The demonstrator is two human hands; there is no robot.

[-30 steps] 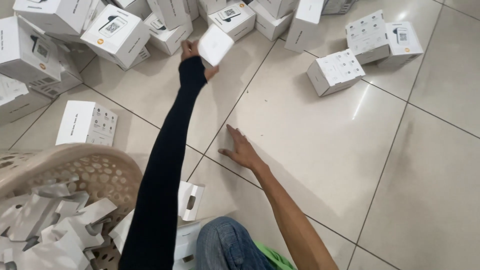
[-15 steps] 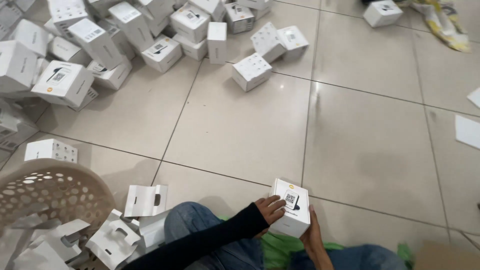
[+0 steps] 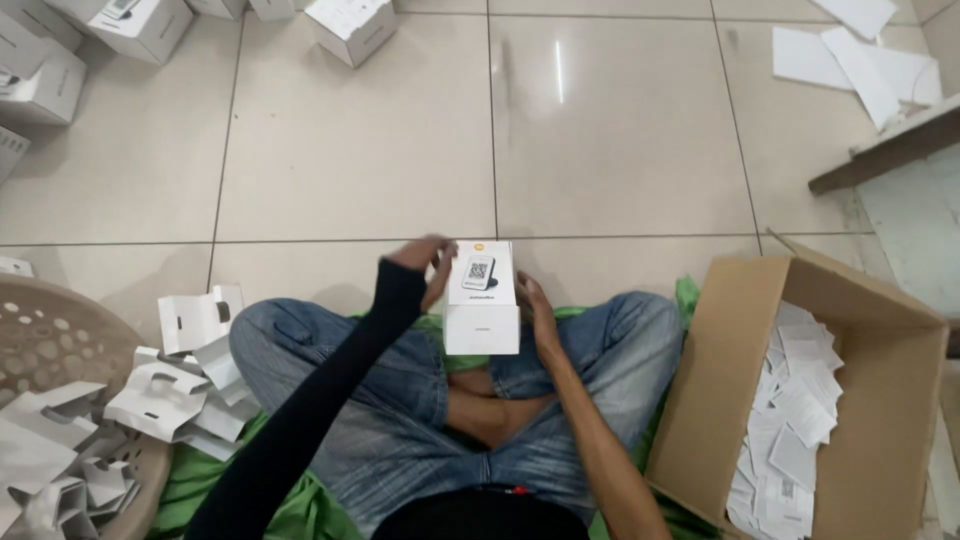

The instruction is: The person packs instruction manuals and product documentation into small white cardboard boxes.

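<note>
Beige plastic basket (image 3: pixel 60 345) at far left edge, perforated wall, cut off by the frame; white moulded card inserts (image 3: pixel 150 400) heaped in it and spilling onto the floor just beside the left knee. More white boxes (image 3: pixel 45 75) along the upper left edge, one lone box (image 3: pixel 350 25) at top centre-left

Left arm in a black sleeve runs up from the bottom edge. Left hand (image 3: pixel 425 262) curls over the top left corner of the small white box (image 3: pixel 482 298), fingers clasping its upper edge. Box held upright over the lap, above crossed legs in blue jeans (image 3: pixel 400 390), its top face showing a printed picture of a small device. Right hand (image 3: pixel 538 318) bare, pressed flat against the box's right side, gripping it; both hands grasp the same box

Green cloth (image 3: pixel 215 480) under the legs, showing at both knees

Pale tiled floor (image 3: pixel 610 130) ahead of the box is open, wide room between knees and the far boxes

Right: open brown cardboard carton (image 3: pixel 880 400), near flap touching the right knee, loose white paper leaflets (image 3: pixel 790 420) piled inside. Flat white sheets (image 3: pixel 850 50) at upper right corner, beside a raised step edge (image 3: pixel 885 150)
</note>
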